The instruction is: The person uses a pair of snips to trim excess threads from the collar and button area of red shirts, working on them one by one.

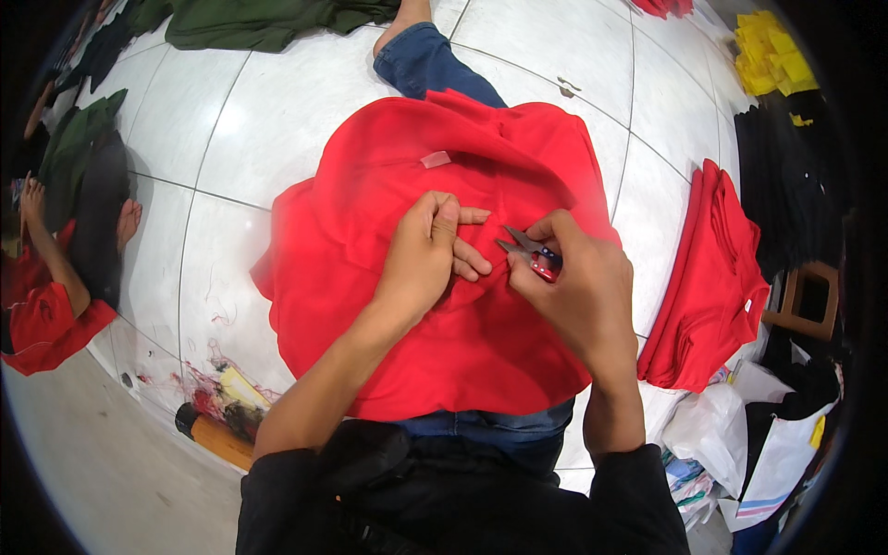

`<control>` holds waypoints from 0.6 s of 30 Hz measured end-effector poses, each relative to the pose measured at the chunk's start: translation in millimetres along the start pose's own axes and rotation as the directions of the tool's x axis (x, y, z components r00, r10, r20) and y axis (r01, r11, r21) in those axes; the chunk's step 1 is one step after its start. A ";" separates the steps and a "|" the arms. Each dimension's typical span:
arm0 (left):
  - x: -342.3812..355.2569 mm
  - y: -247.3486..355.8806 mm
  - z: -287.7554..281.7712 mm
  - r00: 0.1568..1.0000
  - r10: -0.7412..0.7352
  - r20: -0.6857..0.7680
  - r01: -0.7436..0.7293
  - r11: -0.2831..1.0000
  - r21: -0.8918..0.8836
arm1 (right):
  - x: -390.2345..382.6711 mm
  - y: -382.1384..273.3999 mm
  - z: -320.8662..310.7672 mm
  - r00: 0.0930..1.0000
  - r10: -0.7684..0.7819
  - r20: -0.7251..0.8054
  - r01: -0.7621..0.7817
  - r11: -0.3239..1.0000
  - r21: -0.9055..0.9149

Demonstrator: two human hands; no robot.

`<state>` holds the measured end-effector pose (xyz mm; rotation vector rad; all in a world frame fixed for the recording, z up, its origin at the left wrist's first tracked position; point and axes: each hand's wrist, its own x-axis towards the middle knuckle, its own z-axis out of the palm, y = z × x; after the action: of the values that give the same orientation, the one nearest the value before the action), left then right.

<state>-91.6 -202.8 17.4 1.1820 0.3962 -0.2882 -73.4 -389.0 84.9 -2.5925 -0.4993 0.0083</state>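
Across my lap is spread a red garment [388, 351] of soft cloth, with a small pale label [435, 160] near its far fold. My right hand [587, 282] grips a pair of thread snips [534, 248] with red and dark blue handles. Their two blades are parted and point left, just above the cloth. Close by, my left hand [421, 259] lies over the garment, thumb pressed against a bent finger and other fingers reaching toward the blades. Whatever that pinch holds is too small to make out.
Folded red garments [708, 287] lie at right, near black cloth [786, 185] and yellow cloth [772, 55]. A brown stool [805, 301] and white plastic bags [712, 430] stand beyond. Thread scraps [231, 393] litter the tiles [282, 111] at left. Another person's arm [55, 250] shows far left.
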 end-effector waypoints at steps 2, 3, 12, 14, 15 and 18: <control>-2.1 -13.4 -2.5 0.995 0.099 -0.003 -0.099 0.994 0.035 | 2.5 -5.5 -3.6 1.000 0.001 0.009 -0.001 1.000 -0.015; -4.3 -16.0 -1.3 0.991 0.136 -0.011 -0.136 0.990 0.028 | 3.5 -8.3 -5.6 1.000 -0.013 0.006 0.013 0.999 -0.038; -16.6 -17.9 11.6 0.907 0.372 -0.199 -0.392 0.917 -0.071 | 10.5 -20.8 2.5 0.999 -0.033 -0.017 0.030 0.985 -0.170; -24.0 -6.6 3.5 0.876 0.417 -0.244 -0.448 0.889 -0.090 | 10.4 -14.8 5.2 0.999 -0.037 -0.013 0.035 0.990 -0.140; -26.8 -1.5 2.1 0.857 0.433 -0.279 -0.470 0.879 -0.080 | 9.0 -10.4 3.6 1.000 -0.021 -0.007 0.020 0.989 -0.147; -36.4 12.0 -9.8 0.772 0.511 -0.378 -0.556 0.831 -0.011 | 8.0 -9.6 -3.0 1.000 -0.004 0.003 0.005 0.985 -0.175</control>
<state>-120.5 -188.9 40.5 1.1752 0.3698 0.4601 -68.9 -379.9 92.8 -2.7634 -0.5280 -0.0353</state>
